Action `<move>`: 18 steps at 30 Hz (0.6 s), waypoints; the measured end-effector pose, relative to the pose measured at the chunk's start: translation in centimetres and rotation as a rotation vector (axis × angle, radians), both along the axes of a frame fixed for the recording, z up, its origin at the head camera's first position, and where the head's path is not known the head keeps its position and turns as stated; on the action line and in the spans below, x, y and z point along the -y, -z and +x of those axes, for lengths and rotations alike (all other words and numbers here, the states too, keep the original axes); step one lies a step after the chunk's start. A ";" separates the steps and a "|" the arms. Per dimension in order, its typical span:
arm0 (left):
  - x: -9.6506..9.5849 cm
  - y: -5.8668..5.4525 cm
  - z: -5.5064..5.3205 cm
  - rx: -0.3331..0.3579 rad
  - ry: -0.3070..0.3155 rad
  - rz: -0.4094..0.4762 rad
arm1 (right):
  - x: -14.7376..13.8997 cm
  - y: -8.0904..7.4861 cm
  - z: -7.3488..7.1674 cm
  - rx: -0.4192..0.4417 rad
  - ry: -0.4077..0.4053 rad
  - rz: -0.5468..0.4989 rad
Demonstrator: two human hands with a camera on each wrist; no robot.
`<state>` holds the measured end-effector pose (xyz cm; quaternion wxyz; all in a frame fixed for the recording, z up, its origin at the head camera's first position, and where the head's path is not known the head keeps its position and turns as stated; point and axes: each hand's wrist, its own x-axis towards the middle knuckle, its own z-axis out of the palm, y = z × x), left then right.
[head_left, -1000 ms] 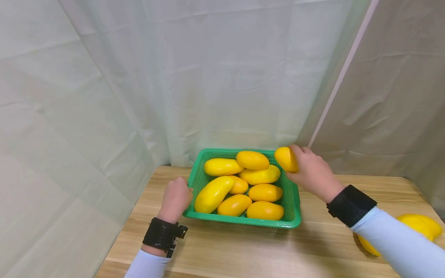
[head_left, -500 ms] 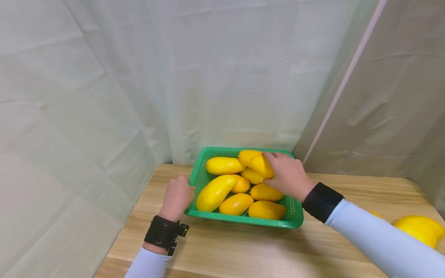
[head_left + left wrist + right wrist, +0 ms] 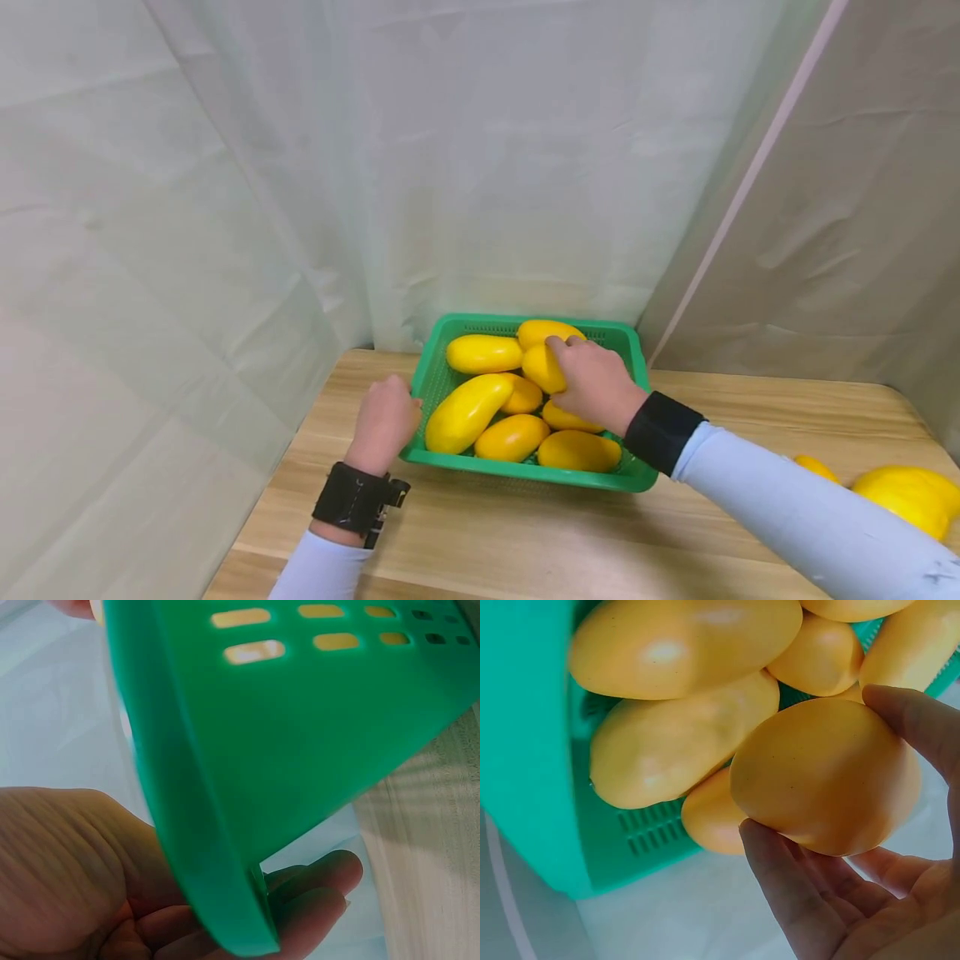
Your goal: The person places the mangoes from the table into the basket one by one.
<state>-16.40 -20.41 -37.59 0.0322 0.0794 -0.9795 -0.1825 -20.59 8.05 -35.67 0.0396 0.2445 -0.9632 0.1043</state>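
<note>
A green plastic basket (image 3: 525, 473) on the wooden table holds several yellow mangoes (image 3: 480, 354). My left hand (image 3: 385, 425) grips its left rim; in the left wrist view, the fingers curl round the edge of the basket wall (image 3: 247, 750). Over the middle of the basket, my right hand (image 3: 598, 383) holds a mango (image 3: 817, 780) between thumb and fingers, above the others. In the head view the hand partly covers that mango and the ones beneath it. Whether it touches the mangoes below, I cannot tell.
More yellow fruit (image 3: 903, 500) lies on the table (image 3: 525, 542) at the right, partly behind my right sleeve (image 3: 787, 504). A pale hanging sheet (image 3: 510, 167) stands close behind the basket, and another sheet closes off the left side.
My right hand has carried the mango leftward from the basket's back right corner to over its middle, and lower. The left hand keeps its grip on the rim.
</note>
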 end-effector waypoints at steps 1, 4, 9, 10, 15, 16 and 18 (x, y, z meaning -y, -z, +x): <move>0.0 0.0 0.0 0.001 -0.002 0.003 | 0.1 0.1 0.0 -0.003 -0.004 0.002; -0.1 -0.1 0.1 0.006 -0.004 0.007 | 0.3 0.2 0.0 -0.003 -0.011 0.007; -0.2 -0.2 0.2 0.013 -0.004 0.006 | 0.7 0.4 0.1 0.001 -0.019 0.034; -0.2 -0.2 0.2 0.014 -0.004 0.007 | 0.7 0.4 0.1 0.001 -0.019 0.040; -0.3 -0.2 0.2 0.015 -0.004 0.006 | 0.9 0.6 0.1 0.003 -0.016 0.067; -0.3 -0.2 0.2 0.015 -0.004 0.006 | 0.9 0.7 0.1 0.001 -0.016 0.072; -0.3 -0.2 0.2 0.016 -0.004 0.003 | 0.9 0.8 0.0 -0.003 -0.014 0.078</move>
